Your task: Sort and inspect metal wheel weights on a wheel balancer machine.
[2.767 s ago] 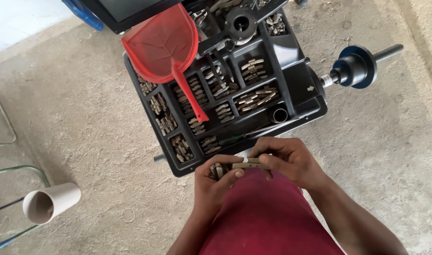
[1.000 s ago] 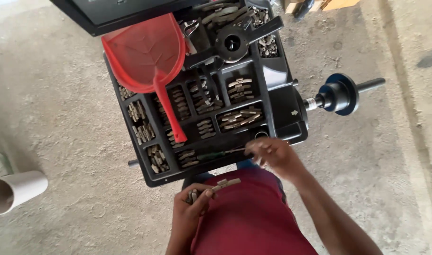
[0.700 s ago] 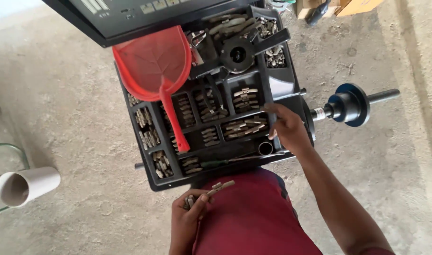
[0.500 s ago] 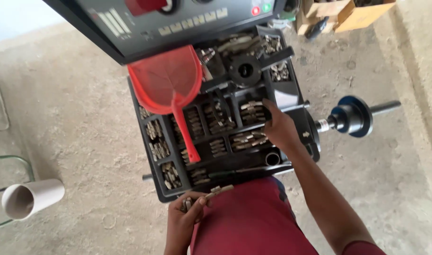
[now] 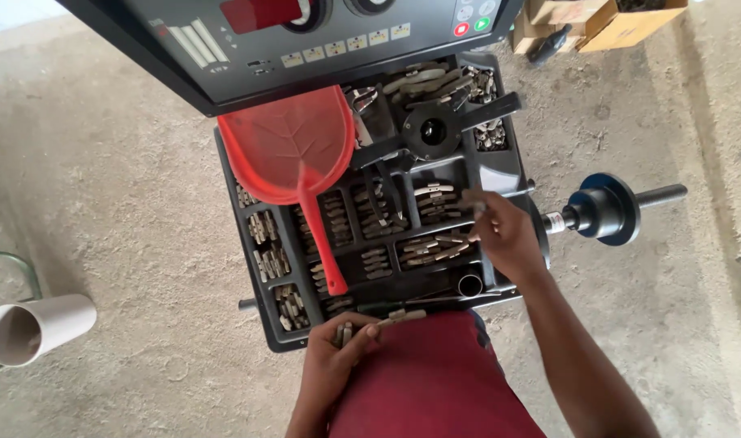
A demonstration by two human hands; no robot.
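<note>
The left hand [image 5: 334,361] grips a few metal weights [image 5: 362,328] at the black tray's [image 5: 512,174] near edge, while the right hand [image 5: 504,235] pinches 1 small weight [image 5: 473,199] above a right-side compartment.

At the centre of the frame you have the compartment tray [image 5: 512,174], with the control panel [image 5: 306,40] above it at the top edge. A dustpan [image 5: 293,154] lies on the tray's upper left, its handle running down toward you. Your right hand [image 5: 504,235] sits over the tray's right compartments; your left hand [image 5: 338,357] is at the tray's lower edge, gripping small weights [image 5: 387,320]. A shaft [image 5: 610,208] sticks out right of the tray. A tube [image 5: 34,328] lies at lower left, boxes [image 5: 606,16] at upper right.
</note>
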